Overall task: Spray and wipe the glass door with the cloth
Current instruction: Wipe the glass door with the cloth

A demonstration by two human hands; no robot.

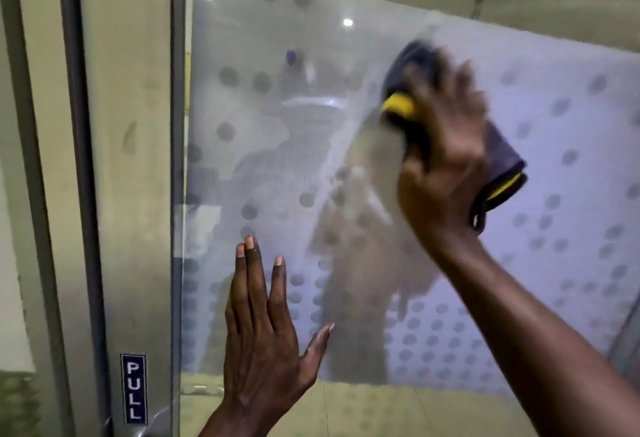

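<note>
The glass door [263, 145] fills the view, with a frosted band of grey dots across it. My right hand [446, 159] presses a folded dark grey cloth with yellow edging [504, 162] against the glass at upper right; the hand is blurred by motion. My left hand [263, 329] lies flat on the glass at lower centre, fingers straight and spread. No spray bottle is in view.
The door's brushed metal frame [131, 194] runs down the left, with a dark rubber seal [81, 159] beside it and a blue PULL label [134, 388] near the bottom. A faint reflection of a person shows in the glass.
</note>
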